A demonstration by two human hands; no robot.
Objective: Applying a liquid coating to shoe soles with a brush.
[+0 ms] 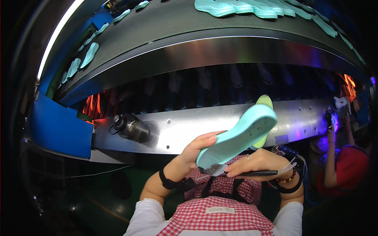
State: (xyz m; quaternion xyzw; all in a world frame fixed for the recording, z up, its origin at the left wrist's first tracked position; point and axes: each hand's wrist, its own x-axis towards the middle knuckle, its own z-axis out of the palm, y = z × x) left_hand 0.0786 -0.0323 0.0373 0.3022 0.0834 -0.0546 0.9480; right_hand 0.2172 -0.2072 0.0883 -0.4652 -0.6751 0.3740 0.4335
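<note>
Mint-green shoe sole [236,135] held up just below the steel conveyor ledge [189,128], left hand [197,149] clamped around its heel end. Looks light, flexible foam; grip by the edges. Right hand [258,163] fingers closed on a brush [236,170] touching the heel. More soles [252,8] lie on the upper belt; a dark bottle [132,128] sits left on the ledge.

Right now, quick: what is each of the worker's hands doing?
Left hand: closed on the heel end of a mint-green shoe sole.
Right hand: closed around a small dark brush, bristles near the sole's heel.
</note>
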